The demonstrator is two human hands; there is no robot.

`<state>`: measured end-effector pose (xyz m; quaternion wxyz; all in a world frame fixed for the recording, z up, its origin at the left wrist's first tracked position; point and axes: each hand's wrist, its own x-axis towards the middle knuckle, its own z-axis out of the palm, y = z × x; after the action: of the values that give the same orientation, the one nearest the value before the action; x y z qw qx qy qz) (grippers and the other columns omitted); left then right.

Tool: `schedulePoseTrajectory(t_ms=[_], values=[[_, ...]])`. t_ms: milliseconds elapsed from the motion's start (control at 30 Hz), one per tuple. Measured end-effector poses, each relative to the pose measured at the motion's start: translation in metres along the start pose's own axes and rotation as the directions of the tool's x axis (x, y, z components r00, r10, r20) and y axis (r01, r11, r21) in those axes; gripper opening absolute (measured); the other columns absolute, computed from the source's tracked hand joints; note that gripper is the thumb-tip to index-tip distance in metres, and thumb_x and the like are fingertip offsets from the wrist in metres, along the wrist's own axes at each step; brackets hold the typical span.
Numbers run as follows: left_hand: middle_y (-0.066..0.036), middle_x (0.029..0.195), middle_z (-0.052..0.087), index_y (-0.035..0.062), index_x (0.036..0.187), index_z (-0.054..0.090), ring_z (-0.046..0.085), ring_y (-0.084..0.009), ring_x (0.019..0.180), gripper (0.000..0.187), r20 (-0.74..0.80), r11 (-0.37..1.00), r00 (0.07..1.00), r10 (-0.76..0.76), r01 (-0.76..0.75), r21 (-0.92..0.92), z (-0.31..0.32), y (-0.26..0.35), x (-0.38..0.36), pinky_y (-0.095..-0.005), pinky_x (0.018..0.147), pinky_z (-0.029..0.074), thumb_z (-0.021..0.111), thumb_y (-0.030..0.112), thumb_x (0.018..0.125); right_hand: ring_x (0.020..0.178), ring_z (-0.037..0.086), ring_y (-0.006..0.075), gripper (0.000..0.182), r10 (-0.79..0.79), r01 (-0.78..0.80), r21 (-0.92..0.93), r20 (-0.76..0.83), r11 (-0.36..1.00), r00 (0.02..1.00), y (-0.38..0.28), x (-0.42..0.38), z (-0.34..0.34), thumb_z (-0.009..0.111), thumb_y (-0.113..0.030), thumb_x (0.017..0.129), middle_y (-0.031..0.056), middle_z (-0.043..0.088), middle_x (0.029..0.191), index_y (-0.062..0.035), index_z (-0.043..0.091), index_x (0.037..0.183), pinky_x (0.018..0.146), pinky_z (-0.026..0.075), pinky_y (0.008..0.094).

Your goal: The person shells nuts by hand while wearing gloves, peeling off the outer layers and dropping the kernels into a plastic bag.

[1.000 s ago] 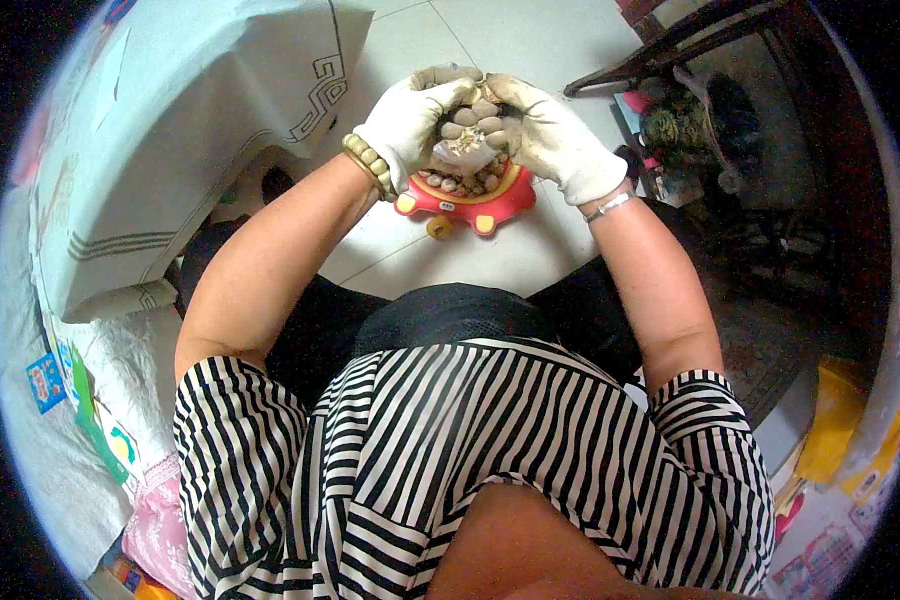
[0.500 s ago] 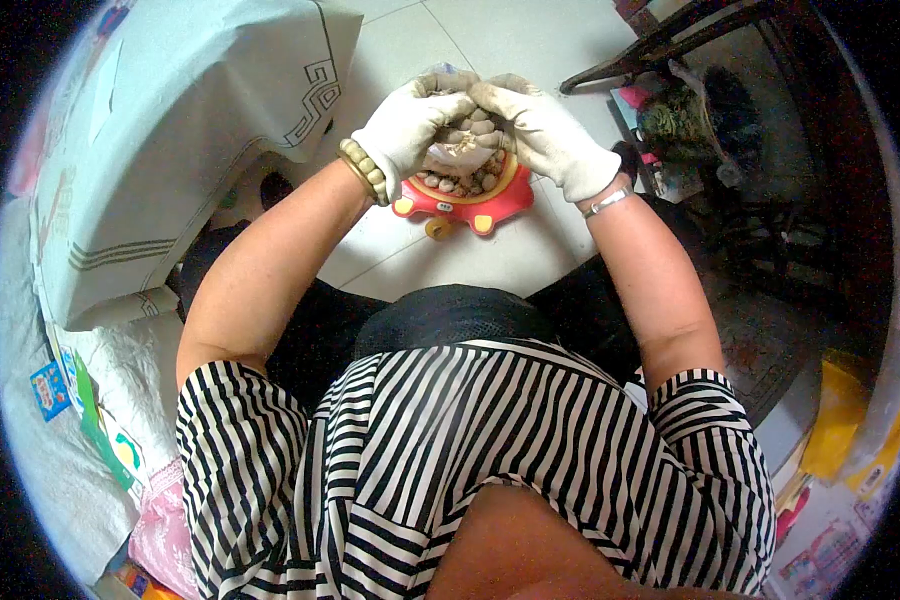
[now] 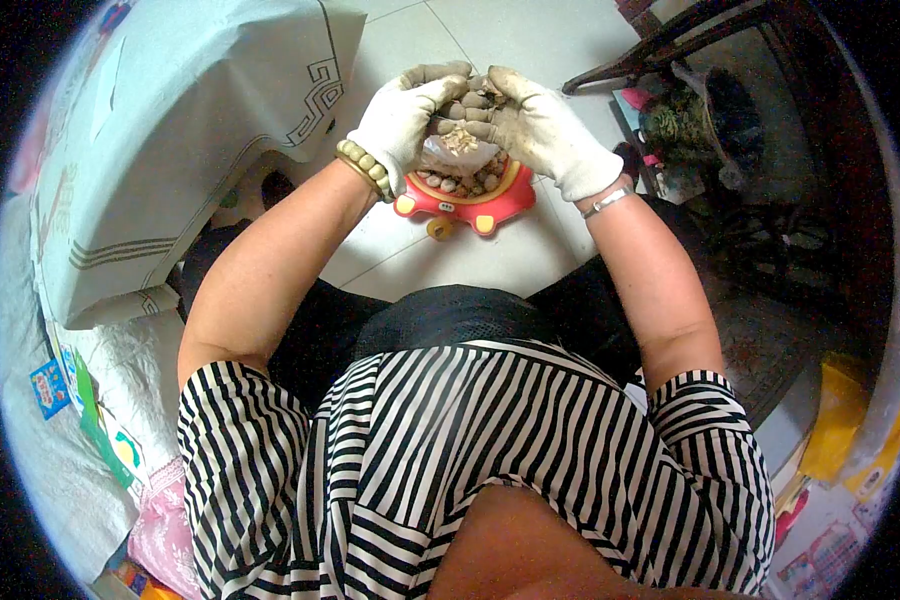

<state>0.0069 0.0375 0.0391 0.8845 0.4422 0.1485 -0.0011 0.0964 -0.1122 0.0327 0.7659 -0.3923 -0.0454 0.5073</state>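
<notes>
On the left, we are seeing a pale grey-green cloth with a dark angular border pattern (image 3: 200, 120) hanging in folds. Next, a bracelet of chunky pale-green beads (image 3: 365, 168) is circling our left wrist. Our left hand, in a white knitted glove with grimy grey fingers (image 3: 400, 115), is holding its fingers half curled, its thumb lying along them; we cannot tell whether it is pinching anything.

Between and below the hands, a red plastic basin with yellow feet and a yellow inner rim (image 3: 450, 210) is standing on the pale tiled floor (image 3: 380, 260). Small, rounded, pale-brown pieces (image 3: 448, 184) are lying in it, and a white, crumpled-looking sheet or bag (image 3: 460, 155) is showing above them, bearing pale dry scraps (image 3: 458, 139).

Our right hand, in a matching white glove (image 3: 555, 135), is facing the left just beside it, thumb raised and fingers bent inward. Something brownish is showing near its thumb, too small for us to be identifying. A silver-coloured band (image 3: 607, 203) is encircling the right wrist. Farther right, a dark wooden frame (image 3: 660, 55) is slanting above the floor.
</notes>
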Motion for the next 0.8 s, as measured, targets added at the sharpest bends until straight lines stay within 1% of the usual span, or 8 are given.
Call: schedulePoseTrajectory(t_ms=[100, 167, 300, 367, 400, 700, 767, 800], values=[[-0.006, 0.092, 0.064, 0.0017, 0.112, 0.057, 0.056, -0.0070, 0.071, 0.023, -0.033, 1.000, 0.999, -0.003, 0.003, -0.006, 0.001, 0.000, -0.001, -0.0174, 0.057, 0.046, 0.055, 0.011, 0.091, 0.107, 0.055, 0.0327, 0.034, 0.029, -0.037, 0.091, 0.097, 0.995, 0.995, -0.002, -0.002, 0.005, 0.039, -0.022, 0.098, 0.0213, 0.054, 0.108, 0.0066, 0.045, 0.114, 0.095, 0.046, 0.0454], [-0.006, 0.092, 0.063, 0.0020, 0.110, 0.058, 0.056, -0.0078, 0.072, 0.022, -0.083, 0.999, 0.996, 0.035, -0.034, 0.010, -0.002, -0.003, 0.002, -0.0187, 0.059, 0.046, 0.055, 0.011, 0.091, 0.109, 0.053, 0.0347, 0.034, 0.053, -0.049, 0.145, -0.022, 0.988, 0.998, -0.003, -0.006, 0.014, 0.036, -0.021, 0.098, 0.0238, 0.051, 0.113, 0.0082, 0.043, 0.115, 0.098, 0.043, 0.0484], [-0.007, 0.092, 0.064, 0.0020, 0.111, 0.058, 0.058, -0.0099, 0.073, 0.023, -0.104, 0.999, 0.994, 0.027, -0.030, -0.025, -0.004, -0.004, 0.002, -0.0203, 0.061, 0.047, 0.055, 0.012, 0.091, 0.112, 0.051, 0.0374, 0.037, 0.028, -0.025, 0.090, -0.040, 0.996, 0.999, -0.001, 0.000, 0.006, 0.032, -0.021, 0.099, 0.0264, 0.048, 0.119, 0.0095, 0.040, 0.119, 0.101, 0.041, 0.0505], [-0.009, 0.093, 0.064, 0.0018, 0.112, 0.056, 0.059, -0.0121, 0.074, 0.024, -0.161, 0.999, 0.986, 0.043, -0.047, -0.022, -0.008, -0.006, 0.007, -0.0214, 0.061, 0.047, 0.056, 0.013, 0.091, 0.115, 0.049, 0.0392, 0.042, 0.069, -0.099, 0.238, 0.128, 0.966, 0.989, 0.000, 0.001, 0.002, 0.029, -0.023, 0.099, 0.0284, 0.046, 0.124, 0.0105, 0.037, 0.124, 0.101, 0.040, 0.0509], [-0.009, 0.093, 0.064, 0.0018, 0.112, 0.056, 0.059, -0.0121, 0.074, 0.024, -0.161, 0.999, 0.986, 0.043, -0.047, -0.022, -0.010, -0.007, 0.007, -0.0214, 0.061, 0.047, 0.056, 0.013, 0.091, 0.115, 0.049, 0.0392, 0.042, 0.069, -0.098, 0.238, 0.128, 0.966, 0.989, 0.001, 0.004, -0.001, 0.029, -0.023, 0.099, 0.0284, 0.046, 0.124, 0.0105, 0.037, 0.124, 0.101, 0.040, 0.0509], [-0.008, 0.095, 0.063, 0.0026, 0.111, 0.056, 0.059, -0.0132, 0.073, 0.024, -0.192, 0.999, 0.981, 0.017, -0.011, 0.033, -0.016, -0.009, 0.009, -0.0224, 0.062, 0.047, 0.057, 0.015, 0.090, 0.116, 0.047, 0.0413, 0.045, 0.138, -0.141, 0.265, 0.028, 0.954, 0.990, 0.003, 0.017, -0.009, 0.026, -0.024, 0.099, 0.0295, 0.046, 0.124, 0.0106, 0.035, 0.126, 0.100, 0.041, 0.0506], [-0.007, 0.097, 0.062, 0.0027, 0.113, 0.055, 0.059, -0.0127, 0.075, 0.026, -0.248, 0.987, 0.969, 0.009, 0.031, 0.158, -0.019, -0.011, 0.012, -0.0226, 0.065, 0.048, 0.053, 0.018, 0.092, 0.100, 0.058, 0.0399, 0.043, 0.165, -0.122, 0.245, -0.163, 0.962, 0.973, 0.004, 0.016, 0.000, 0.028, -0.024, 0.097, 0.0279, 0.055, 0.111, 0.0097, 0.043, 0.118, 0.091, 0.048, 0.0469], [-0.007, 0.097, 0.062, 0.0027, 0.113, 0.055, 0.059, -0.0127, 0.075, 0.026, -0.249, 0.987, 0.969, 0.009, 0.031, 0.158, -0.019, -0.010, 0.011, -0.0226, 0.065, 0.048, 0.053, 0.018, 0.092, 0.100, 0.058, 0.0399, 0.043, 0.165, -0.122, 0.245, -0.163, 0.962, 0.973, 0.005, 0.017, -0.004, 0.028, -0.024, 0.097, 0.0279, 0.055, 0.111, 0.0097, 0.043, 0.118, 0.091, 0.048, 0.0469]])
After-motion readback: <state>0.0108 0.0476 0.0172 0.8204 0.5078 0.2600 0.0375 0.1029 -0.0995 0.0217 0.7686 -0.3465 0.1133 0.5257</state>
